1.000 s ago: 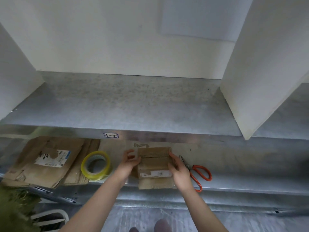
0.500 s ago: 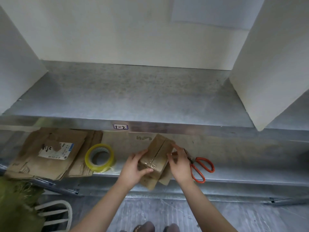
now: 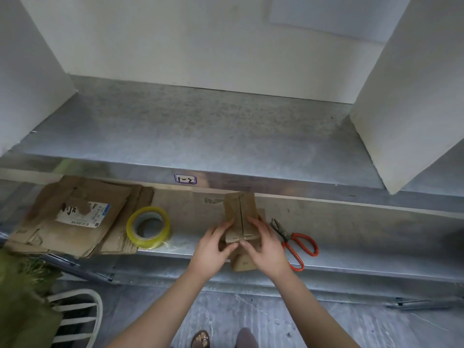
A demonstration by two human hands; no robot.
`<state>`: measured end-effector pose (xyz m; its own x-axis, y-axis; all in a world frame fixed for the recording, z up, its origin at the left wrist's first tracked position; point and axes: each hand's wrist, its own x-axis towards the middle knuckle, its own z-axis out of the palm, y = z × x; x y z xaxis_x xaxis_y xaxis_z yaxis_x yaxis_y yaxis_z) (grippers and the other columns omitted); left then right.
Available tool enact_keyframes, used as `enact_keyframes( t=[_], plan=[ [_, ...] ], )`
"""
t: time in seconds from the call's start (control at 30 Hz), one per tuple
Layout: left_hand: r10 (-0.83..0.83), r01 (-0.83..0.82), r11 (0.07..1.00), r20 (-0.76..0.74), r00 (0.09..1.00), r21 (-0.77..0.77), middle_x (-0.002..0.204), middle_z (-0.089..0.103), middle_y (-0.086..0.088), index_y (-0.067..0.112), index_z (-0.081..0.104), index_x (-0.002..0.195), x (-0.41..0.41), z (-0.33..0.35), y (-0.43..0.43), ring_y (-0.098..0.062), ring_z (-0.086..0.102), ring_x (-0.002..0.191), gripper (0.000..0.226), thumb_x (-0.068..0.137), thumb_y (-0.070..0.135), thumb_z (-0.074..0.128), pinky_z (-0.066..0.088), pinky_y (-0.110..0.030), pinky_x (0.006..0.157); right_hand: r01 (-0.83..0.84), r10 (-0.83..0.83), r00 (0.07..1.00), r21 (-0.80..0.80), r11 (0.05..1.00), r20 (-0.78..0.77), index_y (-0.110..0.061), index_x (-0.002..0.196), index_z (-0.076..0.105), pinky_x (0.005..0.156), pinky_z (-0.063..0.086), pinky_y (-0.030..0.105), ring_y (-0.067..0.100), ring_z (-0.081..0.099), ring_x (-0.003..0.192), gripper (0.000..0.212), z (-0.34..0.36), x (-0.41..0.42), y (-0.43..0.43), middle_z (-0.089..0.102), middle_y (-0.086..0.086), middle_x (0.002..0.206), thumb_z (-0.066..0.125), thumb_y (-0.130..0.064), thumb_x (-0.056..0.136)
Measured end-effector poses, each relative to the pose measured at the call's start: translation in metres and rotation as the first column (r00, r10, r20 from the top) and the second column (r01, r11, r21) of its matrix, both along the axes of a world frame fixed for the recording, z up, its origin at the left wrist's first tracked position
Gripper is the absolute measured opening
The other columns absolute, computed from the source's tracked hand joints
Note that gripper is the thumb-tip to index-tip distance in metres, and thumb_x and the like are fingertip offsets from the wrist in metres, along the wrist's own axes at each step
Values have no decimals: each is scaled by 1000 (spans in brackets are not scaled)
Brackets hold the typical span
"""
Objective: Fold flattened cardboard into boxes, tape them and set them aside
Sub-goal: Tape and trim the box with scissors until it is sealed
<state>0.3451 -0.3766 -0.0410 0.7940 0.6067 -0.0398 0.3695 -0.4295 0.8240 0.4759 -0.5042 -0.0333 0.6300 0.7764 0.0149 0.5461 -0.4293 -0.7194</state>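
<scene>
Metal shelf [image 3: 351, 257], lower tier: small cardboard box [image 3: 241, 209] at the front edge, flaps meeting along a centre seam. Left hand [image 3: 213, 249] and right hand [image 3: 266, 247] each grip one side, thumbs on the near end. Tape roll [image 3: 150, 241] and flattened cardboard [image 3: 75, 217] lie to the left, scissors [image 3: 285, 234] just right.

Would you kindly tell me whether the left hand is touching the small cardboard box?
Touching. The head view shows the left hand holding the cardboard box, its fingers lying against the box's left side with no gap.
</scene>
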Motion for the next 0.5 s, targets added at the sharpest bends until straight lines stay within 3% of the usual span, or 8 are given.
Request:
enact_keyframes(
  t=[0.17, 0.27, 0.33, 0.4, 0.5],
  plan=[
    [-71, 72, 997, -27, 997, 14, 122, 52, 4, 55, 32, 136, 5, 6, -1, -16, 54, 113, 64, 87, 33, 67, 47, -32, 96, -37, 37, 999, -23, 999, 4, -38, 141, 38, 104, 39, 22, 16, 47, 131, 79, -4, 8, -10, 45, 3, 145, 38, -85, 76],
    [-155, 191, 960, -181, 971, 205, 141, 43, 1, 46, 26, 144, -1, 21, 5, -19, 46, 125, 61, 92, 38, 58, 43, -34, 101, -67, 69, 996, -43, 997, 57, -40, 145, 31, 113, 33, 35, 19, 33, 140, 72, 7, 6, -22, 37, 3, 151, 41, -76, 83],
    [-124, 232, 877, -269, 955, 420, 148, 39, 1, 38, 27, 146, -17, 31, 15, -22, 40, 133, 58, 93, 44, 51, 40, -38, 105, -44, 49, 978, -26, 999, 202, -33, 143, 38, 113, 34, 42, 23, 33, 140, 62, 19, 2, -28, 39, 4, 149, 44, -63, 90],
    [-68, 235, 758, -284, 956, 609, 143, 47, 1, 31, 41, 140, -39, 38, 28, -23, 42, 134, 51, 92, 47, 46, 39, -39, 105, -73, 54, 936, 42, 996, 347, -28, 136, 49, 110, 38, 45, 26, 38, 136, 47, 31, -6, -28, 47, 3, 143, 46, -48, 93],
    [-24, 267, 662, -337, 941, 700, 130, 59, -1, 24, 55, 129, -76, 39, 49, -24, 53, 124, 51, 88, 50, 40, 31, -35, 107, -197, 150, 879, 60, 979, 452, -25, 131, 56, 110, 37, 40, 23, 42, 133, 40, 43, -28, -10, 53, -1, 137, 46, -38, 94]
  ],
)
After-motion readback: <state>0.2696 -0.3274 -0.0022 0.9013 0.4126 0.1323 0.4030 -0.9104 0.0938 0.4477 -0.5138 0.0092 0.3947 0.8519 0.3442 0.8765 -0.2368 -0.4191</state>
